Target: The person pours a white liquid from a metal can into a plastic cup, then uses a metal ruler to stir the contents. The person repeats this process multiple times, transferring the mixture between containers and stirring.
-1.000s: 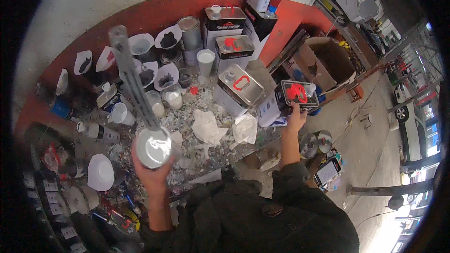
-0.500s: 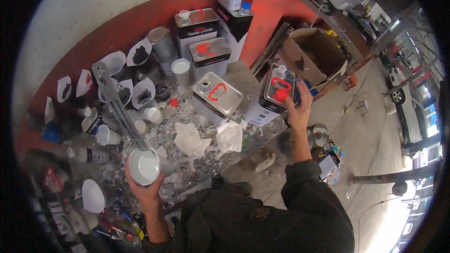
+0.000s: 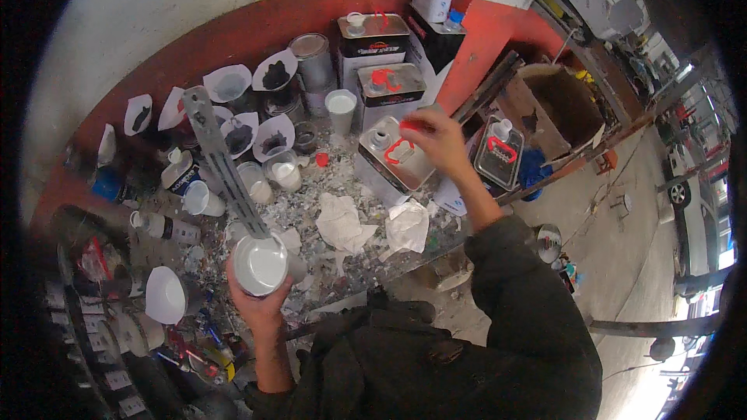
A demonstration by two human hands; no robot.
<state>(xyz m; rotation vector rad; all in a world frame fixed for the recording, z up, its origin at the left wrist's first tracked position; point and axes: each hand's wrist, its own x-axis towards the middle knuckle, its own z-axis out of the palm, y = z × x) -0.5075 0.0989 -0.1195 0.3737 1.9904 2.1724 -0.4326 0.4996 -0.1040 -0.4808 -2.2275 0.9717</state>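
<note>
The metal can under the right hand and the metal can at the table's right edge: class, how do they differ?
The nearer can under the right hand has a brighter, silvery top; the right-edge can has a darker-looking one. The nearer can's spout looks grey, the right-edge can's white. Both are boxy, with a red handle on top.

One cup (image 3: 294,267) is held by the left hand (image 3: 261,307), with one metal strip (image 3: 226,159) leaned in it. One red cap (image 3: 410,125) is held by the right hand (image 3: 437,138). Around and beyond that hand, six rectangular metal cans (image 3: 416,167) are counted; to its right, one cardboard box (image 3: 520,105). Two crumpled white papers (image 3: 341,222) are seen between the hands. Beyond the left hand, four white cups (image 3: 204,201) are counted; the paper-lined cups (image 3: 274,136) are too overlapped to be counted.
</note>
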